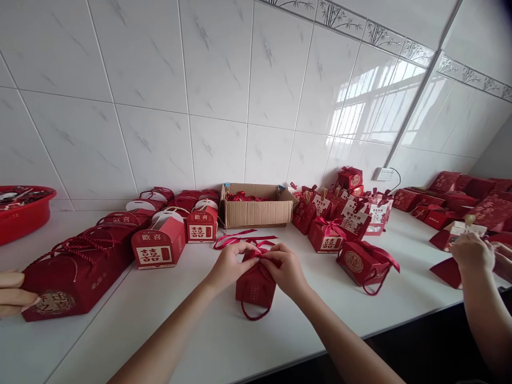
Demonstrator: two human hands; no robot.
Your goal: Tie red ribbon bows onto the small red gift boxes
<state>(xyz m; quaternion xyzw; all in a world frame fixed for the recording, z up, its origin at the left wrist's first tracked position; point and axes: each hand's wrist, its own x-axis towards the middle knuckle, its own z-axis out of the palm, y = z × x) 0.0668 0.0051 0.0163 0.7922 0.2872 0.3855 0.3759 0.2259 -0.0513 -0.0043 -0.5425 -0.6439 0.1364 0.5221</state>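
A small red gift box (pixel 256 288) stands on the white counter (pixel 224 325) in front of me, with a cord loop hanging below it. My left hand (pixel 230 264) and my right hand (pixel 286 269) both pinch the red ribbon (pixel 244 238) at the top of the box, fingers closed on it. The ribbon's loose ends trail back over the counter towards the cardboard box.
An open cardboard box (pixel 258 208) holding red ribbons sits at the wall. Several red gift boxes (pixel 160 248) line the left, more (pixel 332 234) stand to the right. A red basin (pixel 22 210) is far left. Another person's hand (pixel 12 293) touches a box at left; another's hands (pixel 476 253) work at right.
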